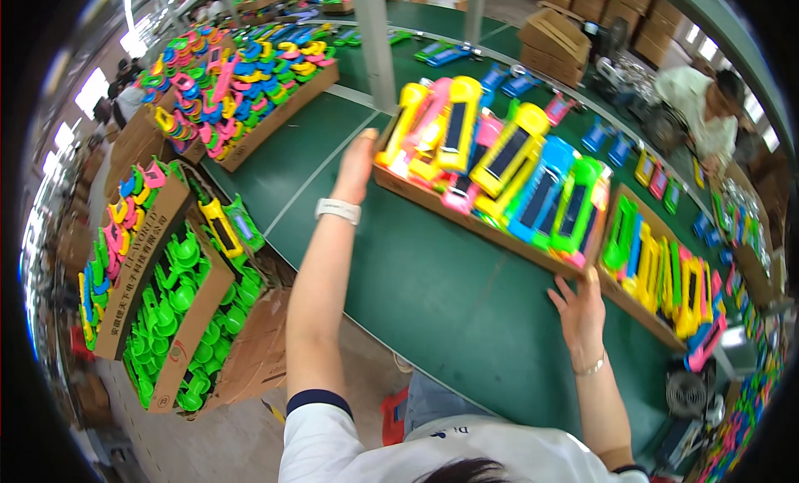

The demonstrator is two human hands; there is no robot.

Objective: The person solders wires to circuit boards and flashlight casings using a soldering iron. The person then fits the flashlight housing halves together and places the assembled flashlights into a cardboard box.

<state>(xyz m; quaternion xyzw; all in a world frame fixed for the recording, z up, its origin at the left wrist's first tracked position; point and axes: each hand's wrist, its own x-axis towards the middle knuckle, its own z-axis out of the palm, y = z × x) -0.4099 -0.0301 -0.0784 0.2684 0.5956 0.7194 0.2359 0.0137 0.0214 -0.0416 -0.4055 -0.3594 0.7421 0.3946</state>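
A shallow cardboard tray (pixel 466 216) lies between my two hands over the green work surface. Yellow, pink, blue and green plastic pieces (pixel 509 154) fill it, several with a dark rectangular panel. My left hand (pixel 356 168) grips the tray's left end, its fingers partly hidden behind the cardboard. At the near right corner my right hand (pixel 580 314) holds the tray with its uppermost finger against the edge, the other fingers spread below. A second cardboard tray (pixel 641 296) with similar coloured pieces stands just right of that corner.
The green table (pixel 433 316) has a metal post (pixel 376 50) beyond the tray. Boxes of coloured pieces (pixel 250 92) stand at the far left. Green scoop-shaped parts (pixel 171 304) fill a carton near left. A belt with spaced pieces (pixel 620 146) curves behind; a person (pixel 699 108) sits far right.
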